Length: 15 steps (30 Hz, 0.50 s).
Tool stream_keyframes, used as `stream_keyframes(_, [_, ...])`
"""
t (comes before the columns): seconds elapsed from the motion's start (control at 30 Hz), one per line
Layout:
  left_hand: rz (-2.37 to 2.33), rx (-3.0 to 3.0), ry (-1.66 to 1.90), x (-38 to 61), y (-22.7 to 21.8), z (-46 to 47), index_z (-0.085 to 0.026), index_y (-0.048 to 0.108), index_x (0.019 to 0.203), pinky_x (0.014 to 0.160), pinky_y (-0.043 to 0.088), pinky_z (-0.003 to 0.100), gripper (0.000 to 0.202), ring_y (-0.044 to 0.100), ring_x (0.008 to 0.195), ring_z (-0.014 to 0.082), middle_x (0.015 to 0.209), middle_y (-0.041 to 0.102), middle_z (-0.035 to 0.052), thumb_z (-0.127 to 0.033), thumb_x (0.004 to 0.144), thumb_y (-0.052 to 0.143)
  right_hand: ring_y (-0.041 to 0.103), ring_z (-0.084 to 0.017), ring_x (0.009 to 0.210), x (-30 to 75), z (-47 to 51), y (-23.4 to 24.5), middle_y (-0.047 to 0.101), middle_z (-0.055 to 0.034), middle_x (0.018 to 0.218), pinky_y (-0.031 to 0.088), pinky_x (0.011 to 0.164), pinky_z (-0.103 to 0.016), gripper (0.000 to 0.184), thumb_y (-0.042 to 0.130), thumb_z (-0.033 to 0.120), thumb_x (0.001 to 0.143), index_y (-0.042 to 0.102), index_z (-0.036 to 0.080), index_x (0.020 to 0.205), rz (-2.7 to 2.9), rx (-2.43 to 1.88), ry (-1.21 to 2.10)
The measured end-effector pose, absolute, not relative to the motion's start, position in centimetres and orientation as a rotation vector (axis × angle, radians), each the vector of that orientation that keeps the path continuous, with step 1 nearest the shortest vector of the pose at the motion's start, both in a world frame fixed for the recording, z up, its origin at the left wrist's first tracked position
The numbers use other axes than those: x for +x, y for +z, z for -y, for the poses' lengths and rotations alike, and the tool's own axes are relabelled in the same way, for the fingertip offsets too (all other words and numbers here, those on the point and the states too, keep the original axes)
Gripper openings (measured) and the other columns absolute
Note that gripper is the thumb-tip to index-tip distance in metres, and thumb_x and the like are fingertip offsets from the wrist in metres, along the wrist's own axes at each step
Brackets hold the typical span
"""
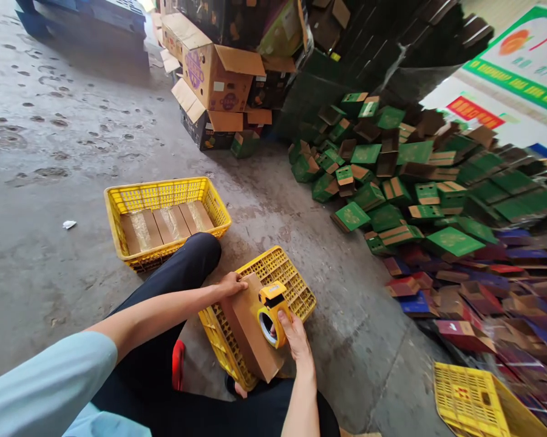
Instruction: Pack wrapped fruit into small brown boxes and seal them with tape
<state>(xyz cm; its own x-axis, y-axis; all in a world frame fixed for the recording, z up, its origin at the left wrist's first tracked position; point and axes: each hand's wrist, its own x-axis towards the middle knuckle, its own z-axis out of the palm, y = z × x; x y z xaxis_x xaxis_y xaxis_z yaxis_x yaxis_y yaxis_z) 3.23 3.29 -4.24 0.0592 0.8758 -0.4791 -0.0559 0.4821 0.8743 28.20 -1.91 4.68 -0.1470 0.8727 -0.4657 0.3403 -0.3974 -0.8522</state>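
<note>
My right hand (294,335) is closed around a yellow tape dispenser (273,292), which sits over the top of a brown cardboard box (246,328). The far end of this box is gripped by my left hand (232,284), its fingers bent over the upper edge. Beneath the box lies a yellow plastic crate (295,288), upside down between my legs. Whether the tape touches the cardboard I cannot tell.
Left of it stands another yellow crate (118,197) holding three taped brown boxes (168,224). Large cartons (230,76) are stacked ahead. Green boxes (366,155) and red ones (464,334) pile up on the right. A yellow crate (468,394) lies at lower right.
</note>
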Motion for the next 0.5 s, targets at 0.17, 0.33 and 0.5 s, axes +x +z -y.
stream_keyframes(0.17, [-1.197, 0.751, 0.844, 2.2, -1.7, -5.6, -0.017, 0.072, 0.108, 0.098, 0.052, 0.032, 0.036, 0.066, 0.12, 0.0295, 0.119, 0.074, 0.0131, -0.029, 0.075, 0.081, 0.063, -0.019, 0.052, 29.0, 2.1, 4.3, 0.07, -0.0027, 0.061, 0.049, 0.053, -0.029, 0.066, 0.075, 0.082, 0.069, 0.068, 0.019, 0.087, 1.344, -1.631, 1.629])
stream_keyframes(0.33, [-0.951, 0.587, 0.585, 1.9, -0.2, -6.1, -0.011, 0.069, 0.088, 0.088, 0.059, 0.038, 0.039, 0.072, 0.088, 0.023, 0.093, 0.075, 0.0132, -0.049, 0.084, 0.079, 0.062, -0.017, 0.053, 29.7, 2.2, 4.1, 0.068, -0.003, 0.06, 0.047, 0.052, -0.027, 0.063, 0.077, 0.081, 0.069, 0.066, 0.02, 0.08, 1.369, -1.565, 1.659])
stream_keyframes(0.5, [-0.705, 0.42, 0.403, 3.3, 0.3, -5.1, -0.015, 0.071, 0.089, 0.083, 0.058, 0.028, 0.053, 0.069, 0.083, 0.0163, 0.088, 0.074, 0.0054, -0.056, 0.065, 0.094, 0.06, -0.017, 0.053, 29.8, 2.4, 4.4, 0.067, -0.0027, 0.059, 0.047, 0.051, -0.027, 0.064, 0.077, 0.083, 0.066, 0.064, 0.021, 0.076, 1.381, -1.591, 1.662])
